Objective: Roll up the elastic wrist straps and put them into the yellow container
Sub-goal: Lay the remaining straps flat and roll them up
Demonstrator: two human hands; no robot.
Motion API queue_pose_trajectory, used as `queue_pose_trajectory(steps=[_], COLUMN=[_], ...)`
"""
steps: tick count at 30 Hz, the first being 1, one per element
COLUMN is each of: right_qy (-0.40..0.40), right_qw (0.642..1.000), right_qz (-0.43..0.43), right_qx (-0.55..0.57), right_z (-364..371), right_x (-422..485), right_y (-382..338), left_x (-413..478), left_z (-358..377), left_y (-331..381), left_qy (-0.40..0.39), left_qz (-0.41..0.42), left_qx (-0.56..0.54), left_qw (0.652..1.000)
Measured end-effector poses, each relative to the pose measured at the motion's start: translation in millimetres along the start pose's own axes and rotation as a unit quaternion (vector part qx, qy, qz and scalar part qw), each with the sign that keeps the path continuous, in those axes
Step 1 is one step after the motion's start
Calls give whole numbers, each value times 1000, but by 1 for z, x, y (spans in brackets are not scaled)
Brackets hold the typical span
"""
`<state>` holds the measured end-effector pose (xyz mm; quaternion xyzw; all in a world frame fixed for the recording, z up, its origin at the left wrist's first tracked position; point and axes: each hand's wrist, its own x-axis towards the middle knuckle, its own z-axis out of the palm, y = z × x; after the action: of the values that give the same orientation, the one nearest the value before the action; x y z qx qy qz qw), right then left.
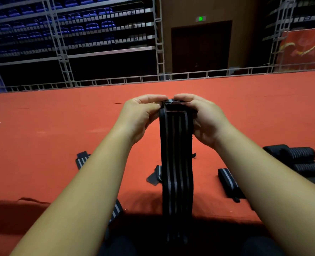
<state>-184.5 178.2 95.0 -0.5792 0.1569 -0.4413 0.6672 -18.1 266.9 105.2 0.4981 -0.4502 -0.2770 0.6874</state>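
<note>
Both forearms reach forward and meet at mid-height in the head view, palms turned toward each other. The left hand point(140, 115) curls its fingers over the top end of the elastic wrist strap point(176, 163) with the thumb tucked against the strap's left edge; the right hand point(204, 117) mirrors it, its fingers bent over the same end from the right, so the two together pinch the strap's folded top between them. The strap is black with thin grey stripes running along its length. It hangs straight down from the hands, held up above the red carpet point(60, 126), and its lower end drops into shadow near the person's lap. On the carpet lie more unrolled straps: one point(228, 182) just left of the right forearm, a crumpled one point(155, 175) touching the hanging strap's left edge, and one point(82, 159) partly hidden by the left forearm. Several rolled straps point(300, 159) sit stacked together at far right.
</note>
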Motion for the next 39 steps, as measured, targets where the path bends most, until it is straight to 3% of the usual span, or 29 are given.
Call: queue_pose_trajectory(steps=[11,16,23,29,34,39], right_qy=[-26,-25,17,22,14,10], right_qw=[999,999,996,1000,988,983], right_qz=[-9,-30,-53,-14,65,66], right_qx=[42,-13,-64,6,-141,-170], right_z=[-33,-53,-67,-75,-82,-90], right_x=[20,31,35,46,44,38], right_y=[63,89,131,152,161,164], left_x=[9,12,18,32,35,35], left_z=[9,10,17,17,20,22], left_y=[-67,-96,-136,-165,-176,-181], left_qy=[34,4,20,41,57,38], left_qz=[-18,-46,-11,13,30,11], left_qx=[-96,-51,23,25,31,45], left_qw=[995,998,999,999,997,998])
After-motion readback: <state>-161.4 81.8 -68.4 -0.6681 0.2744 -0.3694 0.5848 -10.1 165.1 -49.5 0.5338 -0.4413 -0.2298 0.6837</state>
